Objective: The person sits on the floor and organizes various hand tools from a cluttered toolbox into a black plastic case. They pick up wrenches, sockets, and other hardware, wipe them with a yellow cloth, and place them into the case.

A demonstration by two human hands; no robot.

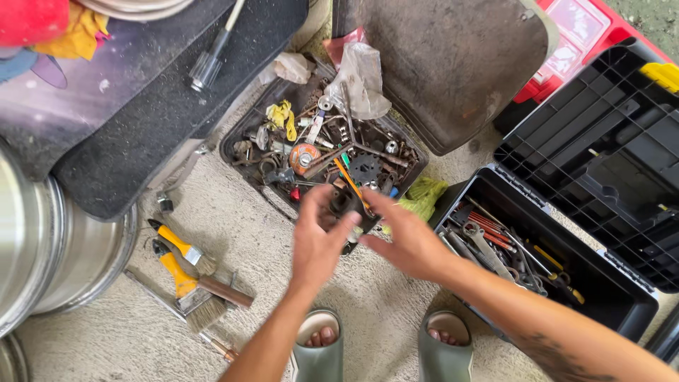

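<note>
Black plastic tray (237, 145) sits on the concrete floor (240, 233), packed with rusty small parts: bolts, nuts, rings, wire. Inside it, an orange round spool (305, 157) lies near the middle, a yellow rag (281, 114) near the far edge, a dark toothed sprocket (366, 168) toward the right edge, and an orange-handled tool (349, 182) runs diagonally toward the near edge. A crumpled clear plastic bag (362, 76) lies over the tray's far right corner.

Left hand (318, 237) hovers over the tray's near edge, fingers spread and slightly curled, nothing visibly held. Right hand (403, 237) is just beside it, at the tray's near right corner, fingers open and extended toward the left hand; motion blur prevents telling whether the fingertips touch any part. Both hands appear empty.

Right of the tray: an open black toolbox (622, 297) with wrenches (488, 247) and red-handled screwdrivers inside, its lid (601, 141) thrown back. A green cloth (423, 196) lies between tray and toolbox.

Left of the tray, on the floor: two yellow-handled tools (177, 258) and a paintbrush (212, 297), beside a metal wheel rim (49, 247). A dark rubber mat (155, 106) lies beyond, with a screwdriver (212, 56) on it.

Green sandals (322, 354) show at the bottom edge of the view.
</note>
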